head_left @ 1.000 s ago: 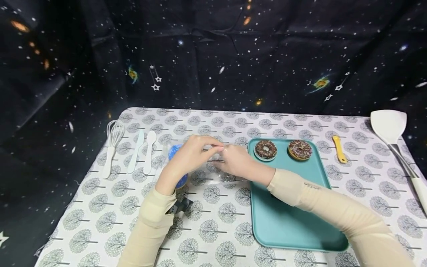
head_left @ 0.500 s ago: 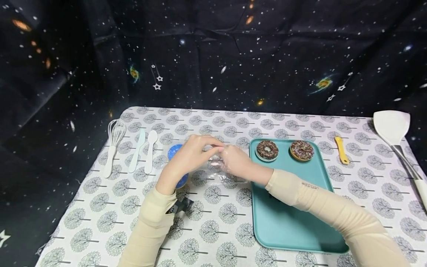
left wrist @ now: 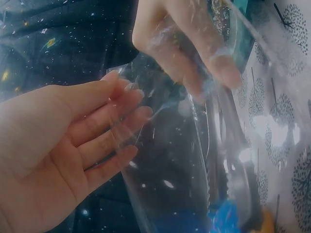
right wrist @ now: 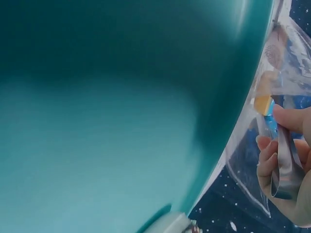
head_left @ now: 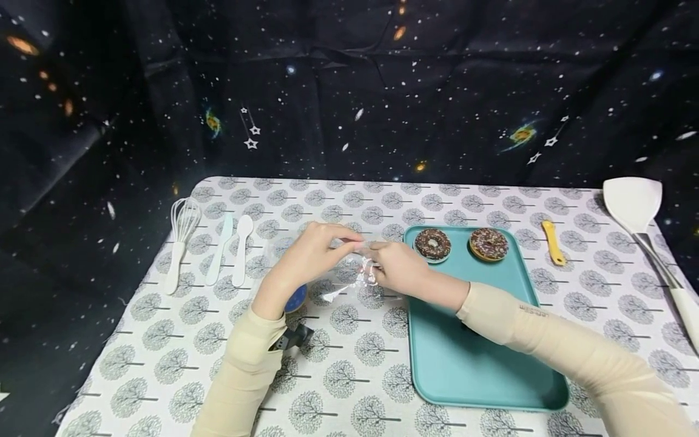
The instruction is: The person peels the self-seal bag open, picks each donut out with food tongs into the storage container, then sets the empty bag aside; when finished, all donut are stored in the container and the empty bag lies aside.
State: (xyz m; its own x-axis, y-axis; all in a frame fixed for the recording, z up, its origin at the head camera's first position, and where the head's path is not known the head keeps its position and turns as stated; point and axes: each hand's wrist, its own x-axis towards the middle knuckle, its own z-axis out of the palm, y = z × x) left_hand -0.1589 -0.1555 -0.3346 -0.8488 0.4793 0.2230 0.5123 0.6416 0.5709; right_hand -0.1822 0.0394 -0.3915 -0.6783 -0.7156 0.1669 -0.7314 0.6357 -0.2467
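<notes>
Clock taken in the head view, centred on the meeting hands. Left hand pinches the rim of a clear, crinkled plastic bag between thumb and forefinger, remaining fingers loosely extended. Right hand grips silver metal tongs, fingers curled round them; tips point toward a round blue-topped, yellow-based doughnut. Cannot tell whether the tips touch it. Bag spans between the hands at centre; doughnut at 8 o'clock, partly hidden by the left wrist. Rectangular teal tray at 4 o'clock, two chocolate-topped sprinkled ring doughnuts on its far end, at 3. White-handled wire whisk on the tabletop, at 9.
</notes>
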